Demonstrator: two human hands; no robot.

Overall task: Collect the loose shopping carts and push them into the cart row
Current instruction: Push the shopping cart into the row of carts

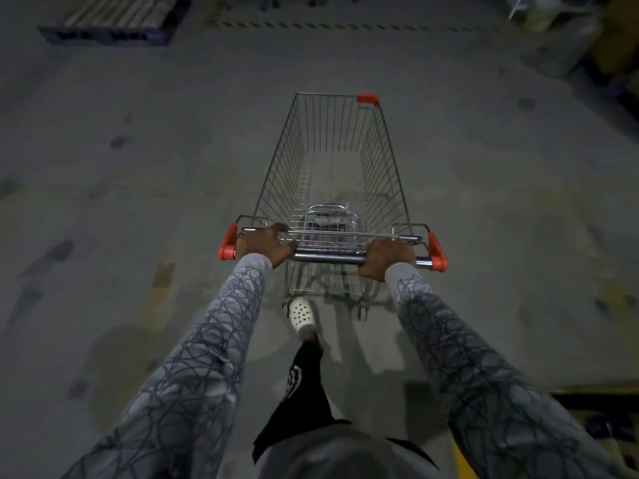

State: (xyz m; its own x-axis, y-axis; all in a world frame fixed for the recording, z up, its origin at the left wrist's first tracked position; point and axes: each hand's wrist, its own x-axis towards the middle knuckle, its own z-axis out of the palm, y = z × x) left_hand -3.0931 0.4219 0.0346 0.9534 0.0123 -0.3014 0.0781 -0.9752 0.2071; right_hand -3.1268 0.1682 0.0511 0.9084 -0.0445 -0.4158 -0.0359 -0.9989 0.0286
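Note:
A wire shopping cart point(332, 160) with red corner caps stands straight ahead of me on the grey concrete floor. My left hand point(264, 245) grips the left end of its metal handle bar point(328, 259), fingers curled over the top. My right hand point(387, 259) grips the right end of the same bar. A clear plastic item point(328, 216) lies in the basket near the handle. My white shoe point(301, 314) is just behind the cart's rear wheels. No cart row is in view.
A dark pallet point(117, 20) lies on the floor at the far left. Pale bulky items and boxes point(570, 39) crowd the far right corner. A striped floor line point(345, 25) runs across ahead. Yellow floor marking point(460, 458) shows at the lower right.

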